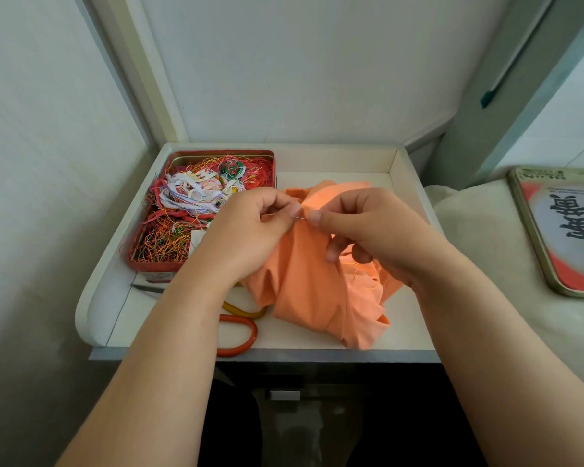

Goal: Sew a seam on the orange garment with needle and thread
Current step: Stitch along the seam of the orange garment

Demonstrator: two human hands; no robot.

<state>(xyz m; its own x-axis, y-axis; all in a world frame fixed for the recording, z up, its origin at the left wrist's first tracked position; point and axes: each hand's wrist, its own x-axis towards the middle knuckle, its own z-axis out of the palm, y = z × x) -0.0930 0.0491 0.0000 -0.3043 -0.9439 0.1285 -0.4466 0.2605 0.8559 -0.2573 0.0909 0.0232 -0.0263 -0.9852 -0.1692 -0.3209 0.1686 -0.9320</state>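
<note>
We have the garment (317, 284) bunched on the surface (317, 338), right of the thread tin (203, 210). Our left hand (246, 230) pinches the fold; our right hand (361, 224) pinches the needle (300, 217). We should push through evenly and draw the thread (358, 267) snug. Scissors (240, 328) lie below the tin, clear of the stitching.

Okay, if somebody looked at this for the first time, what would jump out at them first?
Probably the orange garment bunched mid-tray, with the left hand and right hand pinching it around a thin needle. Next, the red tin on the tray's left, stuffed with tangled multicoloured thread.
</note>
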